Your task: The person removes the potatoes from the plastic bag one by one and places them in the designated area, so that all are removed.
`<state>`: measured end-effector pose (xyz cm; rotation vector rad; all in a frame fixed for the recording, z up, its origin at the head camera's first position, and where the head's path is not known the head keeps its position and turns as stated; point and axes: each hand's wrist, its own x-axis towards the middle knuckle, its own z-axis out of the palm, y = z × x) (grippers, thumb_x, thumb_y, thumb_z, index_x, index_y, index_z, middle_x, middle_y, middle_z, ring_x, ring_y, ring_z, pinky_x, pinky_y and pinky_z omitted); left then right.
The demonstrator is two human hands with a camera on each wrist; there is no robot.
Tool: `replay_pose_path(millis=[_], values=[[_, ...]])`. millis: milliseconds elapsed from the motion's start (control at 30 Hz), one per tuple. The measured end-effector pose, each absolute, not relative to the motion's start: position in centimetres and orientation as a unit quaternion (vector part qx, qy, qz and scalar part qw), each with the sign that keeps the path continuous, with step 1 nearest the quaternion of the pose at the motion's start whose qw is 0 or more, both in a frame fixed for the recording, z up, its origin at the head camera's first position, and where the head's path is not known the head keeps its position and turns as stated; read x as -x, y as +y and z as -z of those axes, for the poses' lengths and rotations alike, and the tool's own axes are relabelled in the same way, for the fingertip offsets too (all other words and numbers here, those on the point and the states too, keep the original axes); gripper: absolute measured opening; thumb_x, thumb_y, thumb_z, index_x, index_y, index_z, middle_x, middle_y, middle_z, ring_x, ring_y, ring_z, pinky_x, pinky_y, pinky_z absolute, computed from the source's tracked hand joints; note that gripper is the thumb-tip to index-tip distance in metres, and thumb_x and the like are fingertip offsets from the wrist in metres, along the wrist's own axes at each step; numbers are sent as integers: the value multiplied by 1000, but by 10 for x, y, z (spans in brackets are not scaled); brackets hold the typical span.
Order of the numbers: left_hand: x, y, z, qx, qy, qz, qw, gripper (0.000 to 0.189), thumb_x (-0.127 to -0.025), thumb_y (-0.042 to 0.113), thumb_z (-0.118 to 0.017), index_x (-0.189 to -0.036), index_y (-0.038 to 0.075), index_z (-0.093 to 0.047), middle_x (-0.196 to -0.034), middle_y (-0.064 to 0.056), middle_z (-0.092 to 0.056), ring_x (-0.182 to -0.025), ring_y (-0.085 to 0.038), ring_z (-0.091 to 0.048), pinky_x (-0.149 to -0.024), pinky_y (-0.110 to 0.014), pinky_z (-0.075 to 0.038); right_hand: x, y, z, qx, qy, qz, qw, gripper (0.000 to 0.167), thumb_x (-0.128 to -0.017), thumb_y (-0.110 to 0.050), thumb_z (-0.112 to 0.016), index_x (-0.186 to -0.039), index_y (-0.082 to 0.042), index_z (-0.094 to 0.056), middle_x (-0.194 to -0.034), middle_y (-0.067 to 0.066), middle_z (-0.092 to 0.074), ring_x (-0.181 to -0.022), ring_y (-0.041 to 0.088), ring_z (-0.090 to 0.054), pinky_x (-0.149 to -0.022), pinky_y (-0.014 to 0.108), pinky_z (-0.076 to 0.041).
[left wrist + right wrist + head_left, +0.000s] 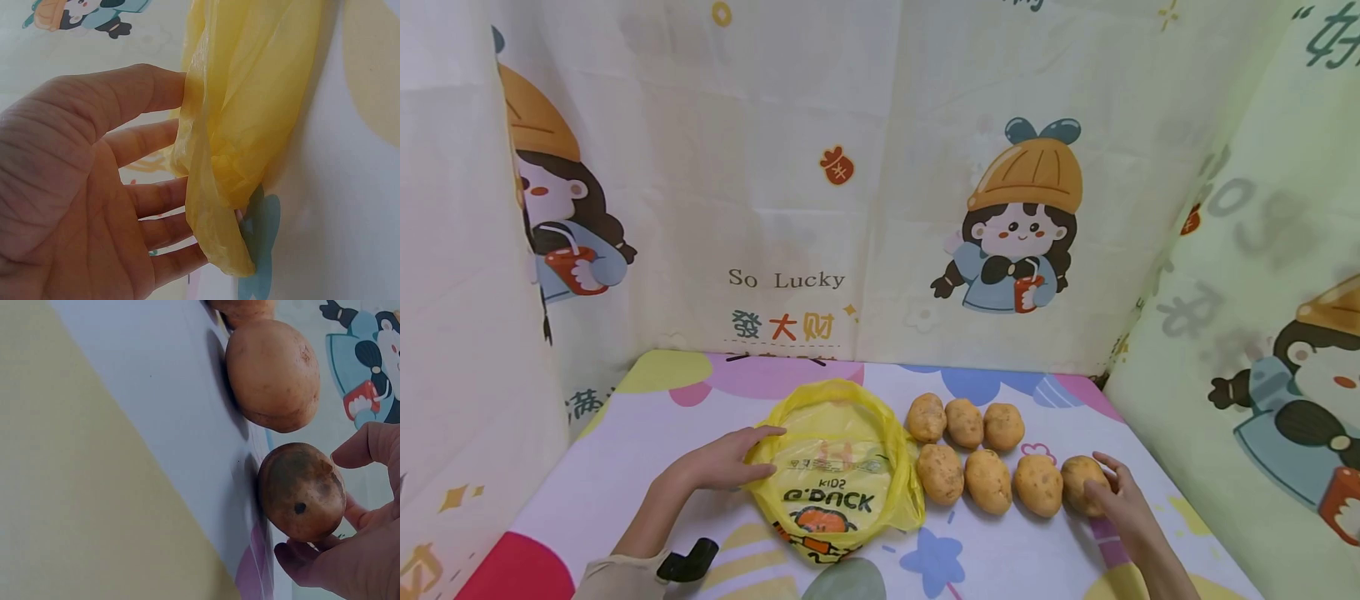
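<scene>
A yellow plastic bag (902,417) with printed lettering stands with its round mouth facing up. My left hand (730,458) is at its left rim, thumb and fingers spread and lightly bent; in the left wrist view the fingertips (164,87) go out of sight behind the thin film (250,106). To the right, my right hand (1120,500) has thumb and fingers around the rightmost potato (1081,483) of the near row. Seen from the right wrist, this potato (303,494) has a dark spot and a greenish patch, and lies close against the table.
Several potatoes (988,482) lie in two rows between the bag and my right hand, the far row (964,423) shorter. A patterned cloth (1000,558) covers the table. Printed curtains (880,208) hang behind and at both sides. A black device (688,560) sits at my left wrist.
</scene>
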<state>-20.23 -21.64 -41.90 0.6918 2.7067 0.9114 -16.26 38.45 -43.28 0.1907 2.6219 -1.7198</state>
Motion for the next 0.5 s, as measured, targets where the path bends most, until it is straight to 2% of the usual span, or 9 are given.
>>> replay_pose_path(millis=[167,200,267,300,333,400,433,500], values=[[202,-216,418,-234,916,-309,102,62,-93,30,-71,-146,4,-52,-138,-27,-55,-128,-44,-51,-106,-65,-39,163,382,435,-60,837,544,-29,68,-102,-8,-49,-155,10,-10,-152,46,-23,-91,-14,-50,-80,10,-44],[202,-216,418,-234,916,-309,103,62,-93,30,-71,-145,4,-52,-138,-26,-55,-128,-44,-52,-106,-65,-39,163,382,436,-62,841,536,-34,69,-102,-9,-49,-156,10,-10,-152,46,-23,-97,-8,-54,-80,9,-42],[202,-216,418,-232,916,-309,103,61,-93,30,-71,-145,4,-52,-138,-27,-55,-128,-44,-51,-106,-65,-39,164,380,436,-70,850,520,-45,70,-101,-10,-51,-156,10,-12,-153,45,-23,-117,12,-56,-97,19,-43],[201,-216,418,-232,917,-308,102,62,-93,30,-71,-145,4,-52,-138,-27,-55,-128,-45,-51,-106,-65,-39,164,378,435,-74,855,511,-52,71,-100,-10,-52,-156,10,-13,-153,44,-22,-129,24,-51,-106,26,-41],[201,-216,419,-231,917,-308,103,62,-93,30,-71,-146,4,-52,-138,-26,-55,-129,-45,-51,-106,-65,-39,164,376,434,-78,857,506,-62,72,-100,-11,-54,-156,10,-14,-154,43,-22,-137,36,-41,-113,36,-37],[202,-217,420,-230,918,-308,101,62,-93,30,-71,-146,4,-52,-139,-26,-55,-129,-45,-51,-107,-65,-39,163,371,430,-91,863,491,-80,74,-99,-13,-57,-156,10,-15,-154,43,-20,-145,54,-17,-119,54,-24],[202,-217,420,-231,918,-307,99,61,-93,30,-71,-146,5,-52,-139,-26,-55,-129,-45,-51,-107,-65,-39,163,367,428,-97,864,485,-92,74,-98,-14,-59,-155,10,-17,-154,43,-21,-146,55,-15,-119,63,-18],[203,-216,421,-234,918,-306,95,61,-93,30,-72,-146,5,-52,-138,-26,-55,-129,-44,-51,-107,-65,-39,161,361,425,-104,867,473,-119,74,-98,-15,-62,-153,11,-21,-153,42,-24,-146,56,-17,-118,65,-18]])
